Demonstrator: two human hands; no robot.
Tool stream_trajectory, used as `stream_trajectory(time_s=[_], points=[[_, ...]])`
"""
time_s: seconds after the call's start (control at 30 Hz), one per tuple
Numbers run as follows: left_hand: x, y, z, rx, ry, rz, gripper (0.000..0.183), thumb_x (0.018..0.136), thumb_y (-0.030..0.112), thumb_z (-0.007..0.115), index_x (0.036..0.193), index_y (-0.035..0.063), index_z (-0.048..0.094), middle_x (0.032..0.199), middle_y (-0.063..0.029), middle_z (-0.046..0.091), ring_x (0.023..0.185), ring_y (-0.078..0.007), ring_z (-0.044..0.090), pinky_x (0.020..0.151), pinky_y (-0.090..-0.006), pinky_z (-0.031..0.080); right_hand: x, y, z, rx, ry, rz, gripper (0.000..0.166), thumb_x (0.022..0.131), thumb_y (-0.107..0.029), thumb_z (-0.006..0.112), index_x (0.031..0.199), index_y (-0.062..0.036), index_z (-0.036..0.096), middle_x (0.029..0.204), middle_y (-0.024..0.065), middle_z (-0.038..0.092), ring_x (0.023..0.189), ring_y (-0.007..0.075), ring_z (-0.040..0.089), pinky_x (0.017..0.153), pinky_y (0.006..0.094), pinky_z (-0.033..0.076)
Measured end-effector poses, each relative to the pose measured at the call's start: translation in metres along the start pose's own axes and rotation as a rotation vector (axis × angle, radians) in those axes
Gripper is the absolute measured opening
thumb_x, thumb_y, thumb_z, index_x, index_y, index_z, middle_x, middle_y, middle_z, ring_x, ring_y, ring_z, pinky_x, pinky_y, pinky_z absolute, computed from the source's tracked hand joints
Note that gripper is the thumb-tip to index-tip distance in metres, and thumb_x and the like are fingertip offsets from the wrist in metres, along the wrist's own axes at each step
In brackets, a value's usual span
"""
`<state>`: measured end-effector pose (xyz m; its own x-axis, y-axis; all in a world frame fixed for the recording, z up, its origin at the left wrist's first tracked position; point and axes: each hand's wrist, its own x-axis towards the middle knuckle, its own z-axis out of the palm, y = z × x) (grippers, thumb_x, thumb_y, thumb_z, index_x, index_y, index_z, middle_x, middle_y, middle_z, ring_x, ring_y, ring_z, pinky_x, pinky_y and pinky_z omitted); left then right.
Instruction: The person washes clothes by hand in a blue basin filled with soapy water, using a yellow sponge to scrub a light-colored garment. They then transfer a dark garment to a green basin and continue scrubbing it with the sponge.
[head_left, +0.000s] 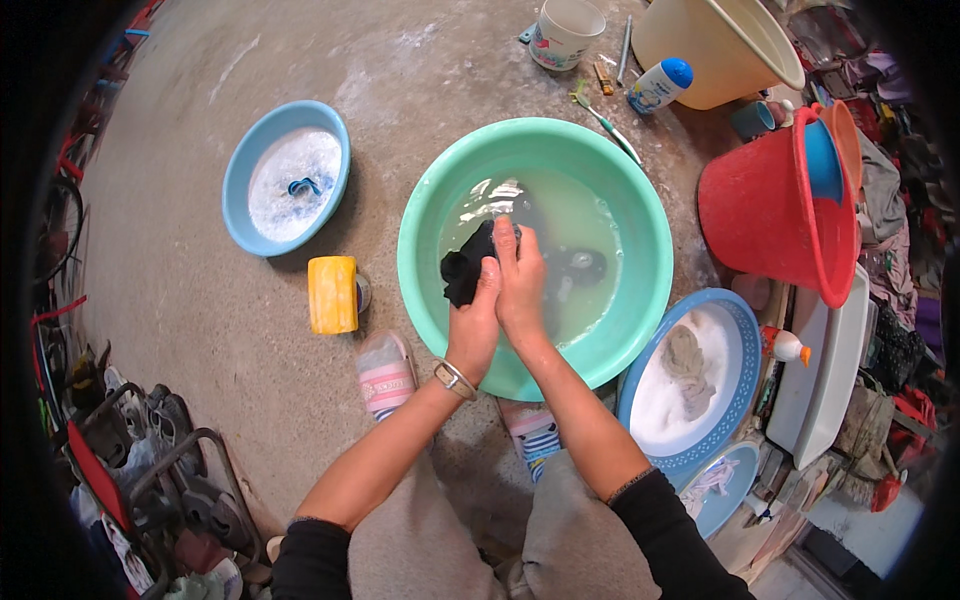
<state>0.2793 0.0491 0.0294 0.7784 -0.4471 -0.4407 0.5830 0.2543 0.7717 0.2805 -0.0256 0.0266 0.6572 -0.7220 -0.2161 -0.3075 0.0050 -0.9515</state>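
Note:
Both hands are pressed together around a wet black cloth item (471, 262) above the water in a green plastic basin (645, 210). My left hand (475, 322) grips its lower end, with the thumb on top. Against it, my right hand (520, 281) clasps the upper end, thumb pointing away from me. Most of the fingers are hidden. Cloudy greenish water (577, 300) fills the lower part of the basin. Dark cloth pieces (576, 265) lie under the surface; their shape is blurred.
At left are a blue basin of suds (343, 161) and a yellow soap bar (332, 295). A brush (611, 129), a blue-capped bottle (656, 88) and a red bucket (750, 202) sit at right. Beside my right arm, a blue basin (739, 397) holds foam and greyish cloth.

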Motion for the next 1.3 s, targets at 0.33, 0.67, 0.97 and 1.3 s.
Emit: stream_trajectory(time_s=[0.33, 0.67, 0.97, 1.3], points=[[-0.004, 0.019, -0.001, 0.287, 0.060, 0.189, 0.036, 0.094, 0.028, 0.052, 0.117, 0.0005, 0.056, 0.106, -0.0044, 0.061, 0.094, -0.0135, 0.056, 0.081, -0.0269, 0.046, -0.025, 0.000, 0.001, 0.033, -0.084, 0.011, 0.046, 0.094, -0.041, 0.046, 0.087, 0.0030, 0.056, 0.067, 0.0178, 0.057, 0.062, 0.0215, 0.055, 0.058, 0.0377, 0.041], [0.010, 0.026, 0.005, -0.119, -0.011, 0.049, 0.041, 0.095, 0.020, 0.044, 0.129, -0.0022, 0.045, 0.136, -0.0089, 0.044, 0.120, -0.0144, 0.043, 0.102, -0.0273, 0.030, -0.018, 0.007, -0.003, -0.100, -0.191, -0.085, 0.045, 0.097, -0.034, 0.039, 0.088, 0.0056, 0.058, 0.062, 0.0218, 0.057, 0.059, 0.0382, 0.057, 0.056, 0.0441, 0.042], [0.011, 0.040, 0.003, -0.219, -0.013, 0.009, 0.056, 0.099, 0.044, 0.028, 0.133, 0.0008, 0.042, 0.129, -0.0041, 0.046, 0.116, -0.0120, 0.040, 0.102, -0.0266, 0.028, -0.047, -0.009, 0.004, -0.152, -0.193, -0.259, 0.045, 0.094, -0.030, 0.045, 0.122, 0.0045, 0.044, 0.108, 0.0260, 0.051, 0.101, 0.0408, 0.050, 0.083, 0.0441, 0.040], [-0.009, 0.006, 0.017, 0.233, -0.143, 0.241, 0.045, 0.097, 0.022, 0.042, 0.137, 0.0021, 0.036, 0.142, -0.0078, 0.036, 0.133, -0.0175, 0.027, 0.108, -0.0311, 0.020, -0.011, -0.001, -0.006, 0.639, -0.002, 0.471, 0.043, 0.098, -0.032, 0.039, 0.092, 0.0046, 0.062, 0.085, 0.0067, 0.064, 0.072, 0.0139, 0.058, 0.070, 0.0303, 0.048]])
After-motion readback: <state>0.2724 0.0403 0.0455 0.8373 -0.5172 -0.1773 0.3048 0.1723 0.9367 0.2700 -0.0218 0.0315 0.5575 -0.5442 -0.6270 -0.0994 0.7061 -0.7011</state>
